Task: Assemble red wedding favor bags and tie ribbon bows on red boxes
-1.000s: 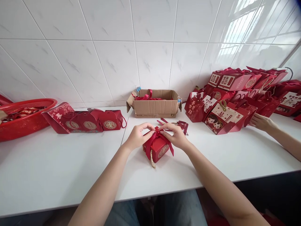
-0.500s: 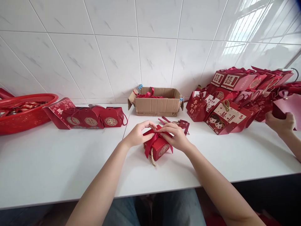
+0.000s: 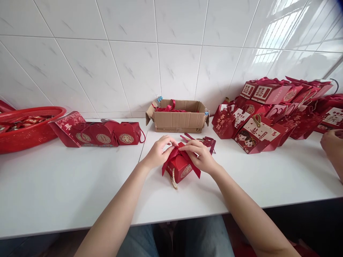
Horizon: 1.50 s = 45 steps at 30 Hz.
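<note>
In front of me on the white table stands a small red gift box [image 3: 179, 170] with a gold round emblem and a twisted cream rope handle [image 3: 174, 180]. A red ribbon [image 3: 167, 163] forms a bow over its top, its tails hanging down both sides. My left hand [image 3: 158, 152] pinches the ribbon at the left of the knot. From the right, my right hand [image 3: 200, 155] pinches the ribbon close to the knot. Both sets of fingertips nearly meet above the box, hiding part of the bow.
Behind the box lie loose ribbons and cords [image 3: 206, 141] and a cardboard box [image 3: 178, 121] holding red ribbon. Red boxes [image 3: 104, 134] and a red basin [image 3: 32, 135] stand left. Many gift boxes [image 3: 270, 107] are piled right, near another person's hand [image 3: 332, 150].
My fingers have drawn slightly apart and the bow's tails spread wider to both sides. At the right, the other person's hand has moved outward, and the pink box it held is out of view.
</note>
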Motion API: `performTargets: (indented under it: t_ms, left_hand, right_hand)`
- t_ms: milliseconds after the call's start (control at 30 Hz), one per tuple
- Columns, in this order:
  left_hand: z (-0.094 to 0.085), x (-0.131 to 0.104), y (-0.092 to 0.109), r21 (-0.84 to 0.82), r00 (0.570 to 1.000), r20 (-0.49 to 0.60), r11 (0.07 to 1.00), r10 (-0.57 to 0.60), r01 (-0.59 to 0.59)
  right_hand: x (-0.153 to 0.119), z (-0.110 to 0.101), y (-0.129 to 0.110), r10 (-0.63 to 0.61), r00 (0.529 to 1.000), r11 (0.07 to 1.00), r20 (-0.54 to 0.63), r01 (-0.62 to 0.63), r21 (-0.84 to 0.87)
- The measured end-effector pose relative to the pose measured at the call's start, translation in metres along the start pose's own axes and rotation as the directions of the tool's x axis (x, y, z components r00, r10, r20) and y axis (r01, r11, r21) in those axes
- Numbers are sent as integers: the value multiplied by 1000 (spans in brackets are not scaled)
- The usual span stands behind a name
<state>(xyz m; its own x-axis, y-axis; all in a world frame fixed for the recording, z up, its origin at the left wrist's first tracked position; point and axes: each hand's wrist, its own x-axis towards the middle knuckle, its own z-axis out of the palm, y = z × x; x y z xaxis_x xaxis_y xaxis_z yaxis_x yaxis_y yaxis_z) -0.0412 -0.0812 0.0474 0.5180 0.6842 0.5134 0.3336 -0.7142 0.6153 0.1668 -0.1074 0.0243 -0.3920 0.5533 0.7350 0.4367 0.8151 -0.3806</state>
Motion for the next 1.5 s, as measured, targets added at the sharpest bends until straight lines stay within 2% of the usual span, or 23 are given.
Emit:
performTargets:
  t_ms: [200,433,667,800,1067,1333,1500]
  left_hand:
    - [1,0,2,-59,998,13,996,-60,61]
    - [5,2,2,15,994,-27,994,-106,106]
    - [0,1,-8,-3,967,86,970,-241,242]
    - [-1,1,-7,-6,972,92,976,-216,218]
    - [7,3,7,-18,984,23,984,-175,175]
    - [8,1,8,-47,987,87,989,-133,137]
    - [3,0,9,-36,992,86,995,-88,91]
  right_hand:
    - [-4,2,1,21,993,986,117,-1,-166]
    - [-5,2,2,20,990,994,137,-5,-106]
    - [-6,2,4,36,991,996,132,-25,-88]
    - [-6,3,6,29,991,996,129,-18,-88]
    - [-6,5,6,10,993,996,119,1,-91]
    - [-6,6,6,1,993,997,120,8,-79]
    - [-5,6,5,-8,993,997,118,17,-73]
